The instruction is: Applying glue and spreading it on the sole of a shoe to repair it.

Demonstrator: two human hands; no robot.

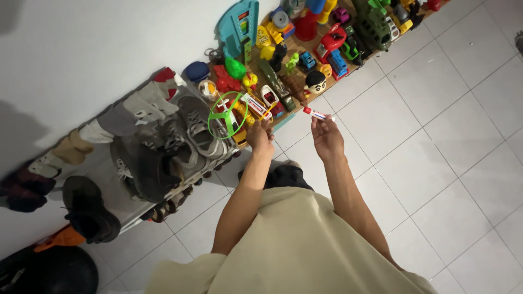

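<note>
At the far left, dark rounded shapes and an orange plastic piece are cut off by the frame edge and are hard to identify. Next comes a low shoe rack against the white wall, crowded with worn shoes: a black matte one, grey laced sneakers of mesh and fabric, and tan and white pairs partly hidden under each other.

A thin green plastic ring with spokes stands out over the sneakers, just beside the left hand. That hand's fingers are curled in around a small yellow strip; what else it pinches is too small to tell. The ring may be joined to what the hand holds, but this cannot be made out.

The right hand is palm up, fingers half bent, its fingertips pinching a slim white tube with a red cap, held in the air above the glossy white floor tiles.

Behind the hands, a wooden shelf runs to the upper right, packed with shiny plastic toys: a teal board, small cars, a round-headed figure, and a green truck. The farthest toys are cropped.
</note>
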